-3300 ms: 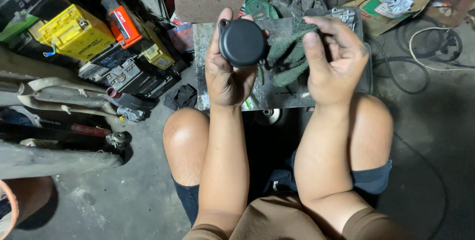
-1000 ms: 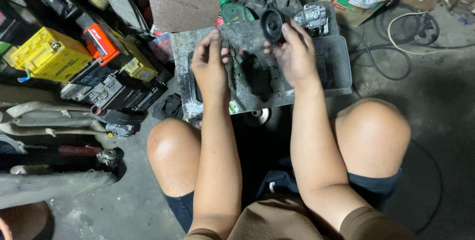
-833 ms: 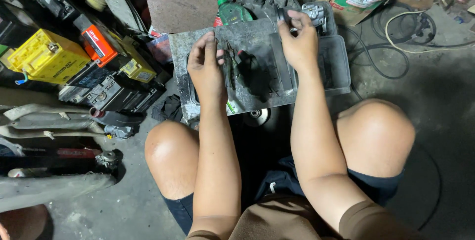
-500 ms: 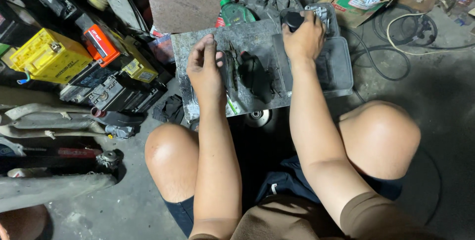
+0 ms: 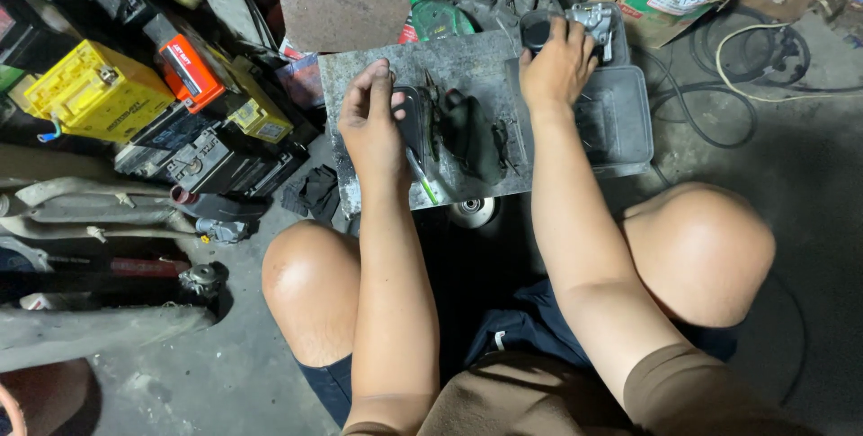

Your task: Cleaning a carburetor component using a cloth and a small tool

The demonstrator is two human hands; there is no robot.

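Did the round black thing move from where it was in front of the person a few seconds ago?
Yes. The round black part went from mid-air down to the far end of the grey tray, under the right hand.

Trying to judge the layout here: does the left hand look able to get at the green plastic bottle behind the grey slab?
Probably yes. The left hand rests on the grey slab, and the green plastic bottle stands just past the slab's far edge with nothing between. The right hand is off to the side.
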